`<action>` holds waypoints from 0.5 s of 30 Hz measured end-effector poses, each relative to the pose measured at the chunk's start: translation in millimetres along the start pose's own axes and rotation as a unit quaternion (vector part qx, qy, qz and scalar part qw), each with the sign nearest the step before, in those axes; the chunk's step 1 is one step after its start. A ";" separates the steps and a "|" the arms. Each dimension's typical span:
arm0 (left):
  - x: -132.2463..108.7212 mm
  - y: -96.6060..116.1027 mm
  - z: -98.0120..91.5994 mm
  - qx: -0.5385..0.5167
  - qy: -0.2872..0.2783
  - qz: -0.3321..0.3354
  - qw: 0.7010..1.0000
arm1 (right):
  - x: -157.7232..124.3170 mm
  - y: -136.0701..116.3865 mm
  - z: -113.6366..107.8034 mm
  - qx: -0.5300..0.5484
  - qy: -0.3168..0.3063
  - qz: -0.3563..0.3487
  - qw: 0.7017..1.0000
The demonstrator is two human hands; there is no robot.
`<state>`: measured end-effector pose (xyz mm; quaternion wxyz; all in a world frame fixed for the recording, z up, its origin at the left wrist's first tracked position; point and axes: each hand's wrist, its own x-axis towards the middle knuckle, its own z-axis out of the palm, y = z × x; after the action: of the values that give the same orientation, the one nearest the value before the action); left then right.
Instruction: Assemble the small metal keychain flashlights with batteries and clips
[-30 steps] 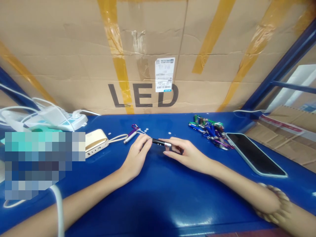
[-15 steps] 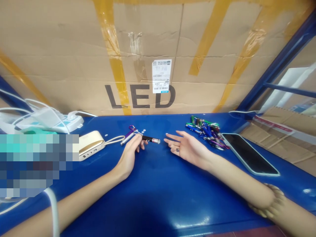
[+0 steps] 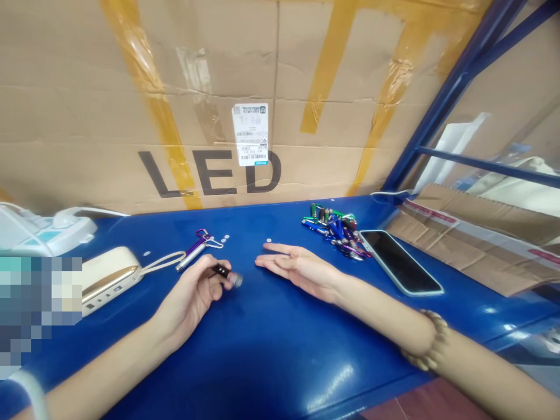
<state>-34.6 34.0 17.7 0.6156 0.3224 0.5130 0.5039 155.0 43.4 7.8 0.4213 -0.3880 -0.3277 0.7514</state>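
Observation:
My left hand (image 3: 196, 291) is closed on a small black penlight (image 3: 222, 270), whose silver end is smeared by motion and points right. Just beyond that hand, a silver penlight (image 3: 187, 258) and a purple penlight (image 3: 199, 245) with carabiner clips lie side by side on the blue table (image 3: 262, 350). My right hand (image 3: 301, 269) is open, fingers stretched out to the left, holding nothing. Past it lies a pile of coloured penlights (image 3: 336, 228), in green, blue and purple. A small white disc (image 3: 268, 240) rests near the right fingertips.
A phone (image 3: 400, 262) lies face up at the right, beside a flattened cardboard piece (image 3: 476, 251). At the left are a cream power bank (image 3: 114, 271) with a strap and a white power strip (image 3: 65, 233) with cables. A large LED carton (image 3: 210, 116) stands behind the table.
The view has swung to the right. My left hand has drawn nearer to me and turned, the black penlight now tilting downward. My right hand stays open, its fingers closer together.

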 end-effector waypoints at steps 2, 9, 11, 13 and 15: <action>-0.1 0.6 3.9 -0.039 0.012 -0.038 0.998 | 0.4 -0.4 -1.1 -0.009 -0.018 -0.021 1.000; -8.1 -0.2 9.1 -0.054 -0.043 -0.108 0.992 | 1.1 -4.9 -8.0 -0.158 -0.003 -0.109 0.981; -8.9 -1.1 9.2 -0.082 -0.067 -0.117 0.987 | 0.7 -5.0 -8.5 -0.131 0.009 -0.115 0.985; -8.3 -1.7 9.5 -0.104 -0.078 -0.123 0.984 | 0.0 -5.2 -6.6 -0.086 0.022 -0.089 0.992; -6.8 -1.6 9.5 -0.112 -0.081 -0.127 0.982 | -1.1 -6.0 -2.8 -0.040 0.043 -0.054 0.997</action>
<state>-24.8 28.2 20.9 0.7463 0.2237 0.4382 0.4483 160.0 45.4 11.7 0.4590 -0.4185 -0.3593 0.6965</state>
